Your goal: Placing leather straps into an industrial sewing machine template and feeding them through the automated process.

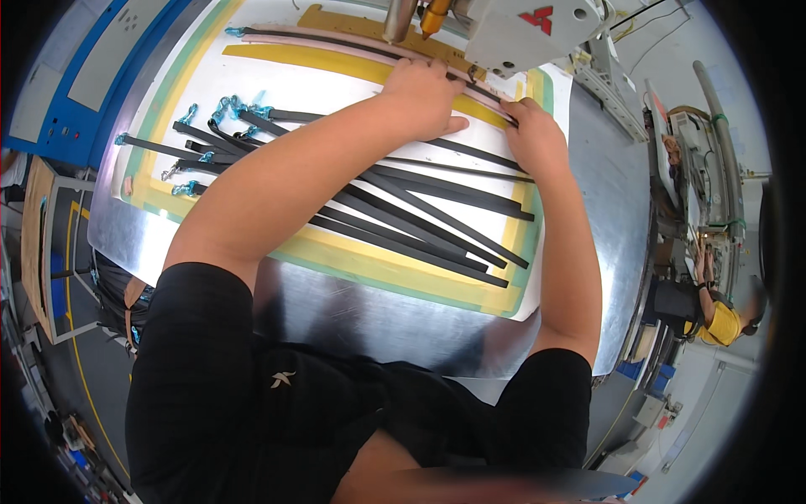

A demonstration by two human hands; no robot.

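Left grip (426, 99), right grip (537, 139): black strip (336, 43) beneath both.

There are two bare hands, a left hand (420, 94) and a right hand (536, 139); one long black flat strap (319, 39) at the far side; at least seven loose black flat straps (294, 116) nearer, overlapping too much for an exact count; at least five crinkled blue-wrapped ends (185, 189) to the left; one orange pointed nozzle (434, 18); one silver metal cylinder (399, 21); one blue box-shaped machine (63, 105) far left; one yellow-shirted person (722, 324) at right
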